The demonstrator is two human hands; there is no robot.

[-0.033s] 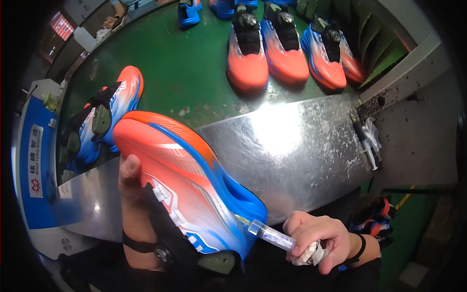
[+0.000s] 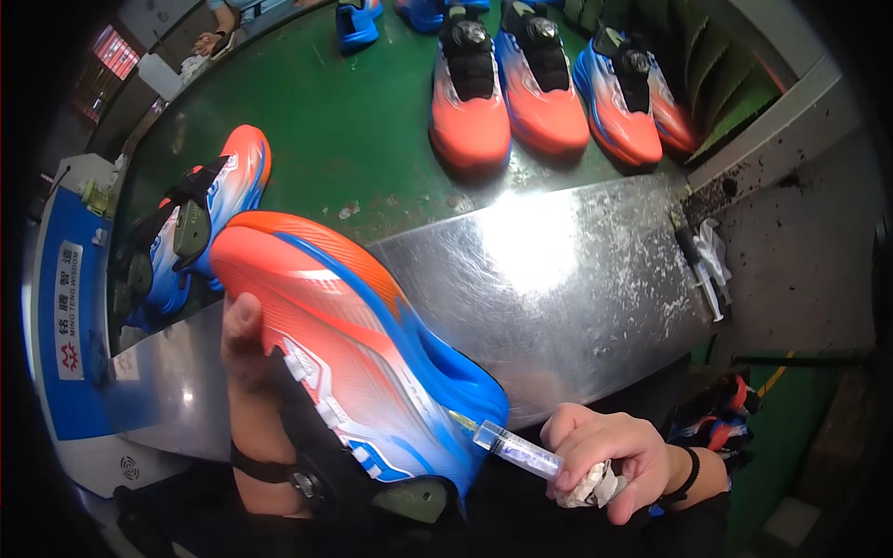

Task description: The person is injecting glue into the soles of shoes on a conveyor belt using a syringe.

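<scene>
Now your left hand [image 2: 244, 349] grips the shoe [image 2: 349, 344], your right hand [image 2: 609, 456] clasps the syringe [image 2: 516, 448], tip at the heel; injecting looks unfinished.

Syringe [image 2: 510, 446] at orange-blue shoe's [image 2: 353, 344] heel.

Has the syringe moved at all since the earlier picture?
No. The syringe sits at the same spot below the metal plate edge, tip at the shoe heel.

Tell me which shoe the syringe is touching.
The shoe held in the left hand, sole up. The right hand puts the syringe tip to its blue heel edge; the other shoes sit on the green belt.
</scene>
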